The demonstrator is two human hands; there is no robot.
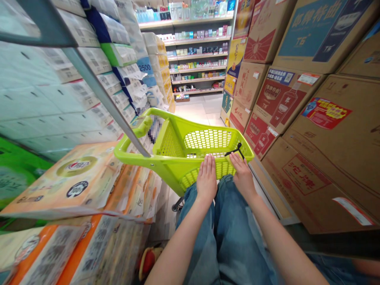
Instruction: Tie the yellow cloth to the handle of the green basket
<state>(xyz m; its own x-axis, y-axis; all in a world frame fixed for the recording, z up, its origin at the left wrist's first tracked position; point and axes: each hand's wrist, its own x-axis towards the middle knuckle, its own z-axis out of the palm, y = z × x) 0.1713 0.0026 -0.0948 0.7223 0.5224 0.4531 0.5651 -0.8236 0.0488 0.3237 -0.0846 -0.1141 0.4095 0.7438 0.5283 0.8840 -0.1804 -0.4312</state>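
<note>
A lime-green shopping cart (172,157) stands across in front of me, its perforated basket wall close to my knees. My left hand (207,180) lies with fingers stretched out and fingertips at the basket's near rim, above my knee. Beside the basket's right end, my right hand (243,176) is also stretched out, its fingertips at the rim. A thin black strap (239,147) hangs over that corner, just by the right fingertips. Neither hand is wrapped round anything. Whether the palms rest on my jeans (228,221) or on the rim, I cannot tell.
On the left rise stacked tissue packs (86,168) and white packages (35,99). Cardboard cartons (332,118) form a wall on the right. A grey metal pole (103,99) slants up from the cart. Shelves (198,55) with small goods stand beyond the tiled aisle (198,109).
</note>
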